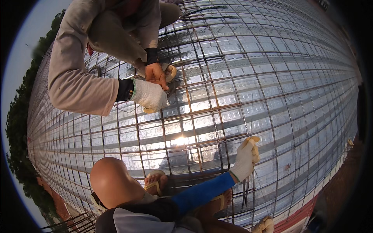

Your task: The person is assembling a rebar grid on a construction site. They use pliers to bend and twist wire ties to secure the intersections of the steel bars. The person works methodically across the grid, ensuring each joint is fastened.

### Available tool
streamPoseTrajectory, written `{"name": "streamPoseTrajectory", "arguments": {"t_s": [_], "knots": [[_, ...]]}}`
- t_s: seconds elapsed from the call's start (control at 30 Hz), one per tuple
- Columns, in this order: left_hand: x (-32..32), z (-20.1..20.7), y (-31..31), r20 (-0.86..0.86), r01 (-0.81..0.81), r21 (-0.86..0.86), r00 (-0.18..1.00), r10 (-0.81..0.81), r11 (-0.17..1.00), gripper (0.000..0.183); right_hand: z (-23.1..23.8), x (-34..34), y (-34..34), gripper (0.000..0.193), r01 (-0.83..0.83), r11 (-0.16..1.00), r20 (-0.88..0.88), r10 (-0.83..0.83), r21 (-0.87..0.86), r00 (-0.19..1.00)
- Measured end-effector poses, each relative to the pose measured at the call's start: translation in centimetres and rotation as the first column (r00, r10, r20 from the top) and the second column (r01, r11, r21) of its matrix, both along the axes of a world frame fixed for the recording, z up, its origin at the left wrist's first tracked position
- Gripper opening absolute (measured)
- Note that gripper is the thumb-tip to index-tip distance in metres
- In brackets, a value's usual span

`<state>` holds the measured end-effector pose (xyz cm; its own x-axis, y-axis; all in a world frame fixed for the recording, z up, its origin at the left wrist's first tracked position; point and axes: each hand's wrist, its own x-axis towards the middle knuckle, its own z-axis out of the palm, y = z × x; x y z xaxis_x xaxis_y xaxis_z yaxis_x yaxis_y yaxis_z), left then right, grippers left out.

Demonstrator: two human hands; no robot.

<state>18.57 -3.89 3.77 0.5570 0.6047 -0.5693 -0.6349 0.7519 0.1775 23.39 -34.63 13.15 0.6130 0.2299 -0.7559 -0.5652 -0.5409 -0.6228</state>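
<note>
Handling the thin wire (252, 112) well over this bar grid (212, 110) would, in my judgement, mean pinching it close to the bar it meets, keeping it taut, and turning it evenly rather than jerking it, since fine wire is apt to kink or snap. Steady footing matters too: the open squares and glossy metal decking (241, 73) beneath look easy to slip on, so weight is best kept settled before reaching. Loose wire ends should be kept turned away from skin. The left hand (245, 158), gloved and at the end of a blue sleeve, is raised over the right part of the grid, its fingers curled inward, apparently around the wire, though the grip itself is partly hidden. A dark, doubled length of metal (245, 194) hangs just below it. The right hand (264, 225) seems to be the glove cut off by the lower edge; its fingers bend, but I cannot tell what they hold. Opposite, a co-worker's gloved hand (150, 95) is clenched beside their bare hand (156, 74), the two close together over the bars; what lies between them is unclear.
</note>
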Motion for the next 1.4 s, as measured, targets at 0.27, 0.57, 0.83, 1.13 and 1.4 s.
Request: {"name": "streamPoseTrajectory", "arguments": {"t_s": [0.27,0.57,0.83,1.13,1.4], "knots": [[0.1,0.4,1.1,-0.061,0.013,0.048,0.998,-0.01,0.999,0.022,-2.0,-4.5,1.9,0.008,-0.3,0.95,-0.232,0.274,-0.089,0.933],[-0.4,0.1,2.1,-0.024,-0.051,-0.032,0.998,0.051,0.998,0.023,0.3,-1.4,-1.9,0.007,0.023,0.998,-0.028,-0.025,-0.061,0.999],[-1.1,0.3,3.9,-0.099,-0.033,0.095,0.994,0.043,0.995,0.02,-1.2,-4.7,-0.8,0.006,-0.249,0.954,-0.242,0.206,-0.164,0.948],[-2.3,-3.4,6.9,-0.162,-0.144,-0.012,0.977,0.14,0.989,0.014,0.5,-0.7,-1.6,0.007,-0.032,0.999,-0.087,0.03,-0.023,0.996],[-1.7,-1.1,4.3,-0.086,-0.034,0.027,0.996,0.036,0.999,0.018,-1.0,-1.4,-3.3,0.008,0.0,0.99,-0.177,-0.026,-0.143,0.984]]}}
